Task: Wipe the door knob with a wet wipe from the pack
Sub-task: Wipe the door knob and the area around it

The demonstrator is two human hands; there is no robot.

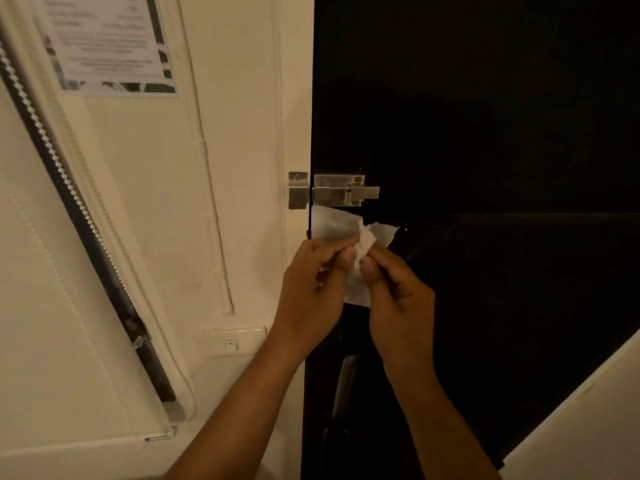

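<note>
- Left hand (311, 289) and right hand (398, 299) each pinched a white wet wipe (341, 228) between them.
- The wipe was held before a dark door (485, 116), just below a metal latch (341, 192).

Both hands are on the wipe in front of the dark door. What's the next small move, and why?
Probably finish opening the wet wipe: the left hand and right hand pinch it bunched below the metal latch, touching no hardware. The knob isn't clearly visible.
</note>
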